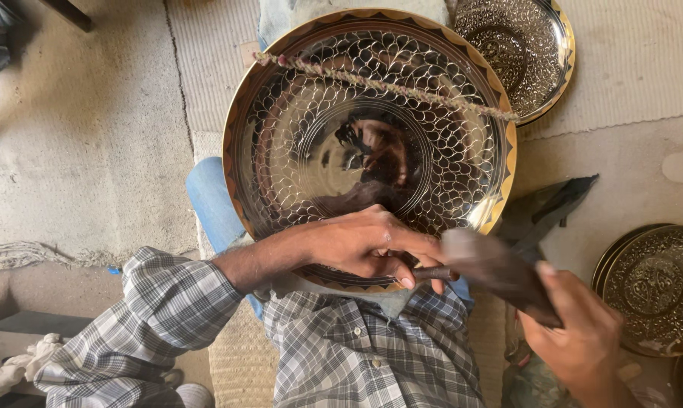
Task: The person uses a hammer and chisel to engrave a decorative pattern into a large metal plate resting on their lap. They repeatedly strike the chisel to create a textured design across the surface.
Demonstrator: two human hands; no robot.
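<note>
Steadying chisel [421,273] on engraved metal plate [319,136] with closed left hand [368,245], right hand [576,329] gripping blurred hammer [500,273]; keeping chisel firmly planted at frame centre.

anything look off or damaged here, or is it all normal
Nothing looks damaged. The big engraved metal plate rests tilted on the person's lap, a braided cord stretched across it. The left hand holds a small tool to its rim, and the right hand grips a blurred dark mallet.

Single head camera, looking steeply down, close over lap and floor.
</note>
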